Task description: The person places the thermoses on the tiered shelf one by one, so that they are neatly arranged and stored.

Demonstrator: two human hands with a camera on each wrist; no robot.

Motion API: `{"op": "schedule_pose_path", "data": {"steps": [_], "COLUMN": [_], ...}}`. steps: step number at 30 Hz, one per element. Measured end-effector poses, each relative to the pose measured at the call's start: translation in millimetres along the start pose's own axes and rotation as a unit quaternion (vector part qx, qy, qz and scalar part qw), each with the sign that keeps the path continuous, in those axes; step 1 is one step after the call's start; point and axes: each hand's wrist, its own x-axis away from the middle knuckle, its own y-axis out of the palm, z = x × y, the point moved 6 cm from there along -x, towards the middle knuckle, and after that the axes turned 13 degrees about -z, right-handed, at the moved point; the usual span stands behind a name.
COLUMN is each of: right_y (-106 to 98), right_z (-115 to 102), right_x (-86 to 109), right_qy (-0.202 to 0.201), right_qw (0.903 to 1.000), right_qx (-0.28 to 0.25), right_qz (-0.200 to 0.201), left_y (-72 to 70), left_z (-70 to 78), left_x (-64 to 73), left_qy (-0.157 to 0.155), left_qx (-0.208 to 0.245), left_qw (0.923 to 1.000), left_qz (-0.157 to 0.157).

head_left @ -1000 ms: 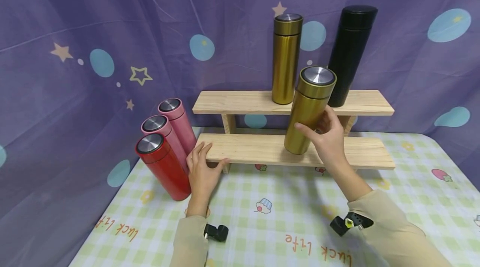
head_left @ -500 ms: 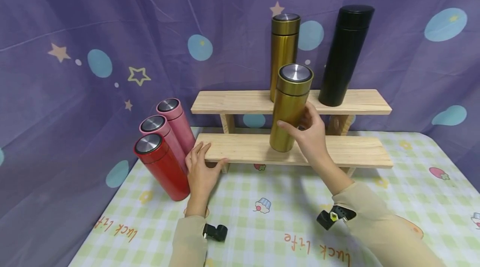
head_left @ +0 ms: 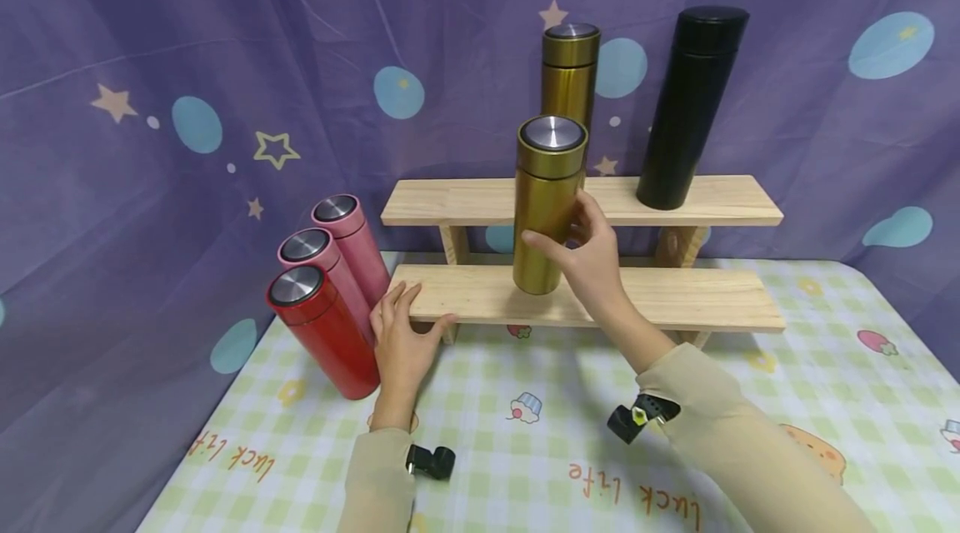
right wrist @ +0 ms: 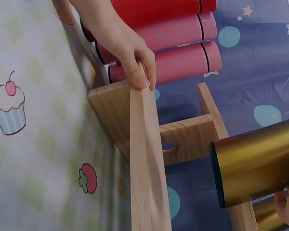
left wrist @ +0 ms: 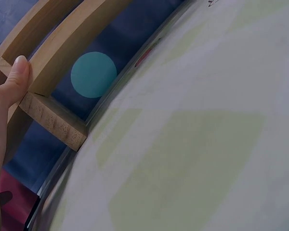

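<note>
My right hand [head_left: 588, 262] grips a gold thermos flask [head_left: 542, 241] with a steel-topped lid, upright in front of the two-tier wooden shelf [head_left: 690, 300]. In the right wrist view the base of this gold flask [right wrist: 253, 163] is apart from the lower board [right wrist: 147, 159]. My left hand [head_left: 405, 341] holds the left end of that lower board, thumb at its front edge and fingers over the top. A second gold flask [head_left: 570, 83], partly hidden behind the held one, and a tall black flask [head_left: 690, 112] stand on the upper board [head_left: 457, 200].
Left of the shelf, close to my left hand, stand a red flask [head_left: 330, 341] and two pink flasks, the nearer pink flask [head_left: 341, 271] and the farther pink flask [head_left: 363, 246]. A checked tablecloth [head_left: 487, 466] covers the table; a purple curtain [head_left: 465, 0] hangs behind.
My right hand has carried the gold flask leftward along the shelf and slightly up, uncovering the black flask's lower part and now overlapping the rear gold flask. My left hand stays put.
</note>
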Motion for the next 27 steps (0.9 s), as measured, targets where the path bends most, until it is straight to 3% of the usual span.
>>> {"op": "schedule_pose_path", "data": {"steps": [27], "right_y": [40], "right_z": [-20], "right_x": [-32.2], "right_qy": [-0.04], "right_qw": [0.9983], "right_qx": [-0.042], "right_qz": [-0.003], "left_y": [-0.7], "left_z": [0.4], "left_x": [0.4], "left_qy": [0.003], "left_qx": [-0.003], "left_qw": [0.9999], "left_qz": [0.01]}}
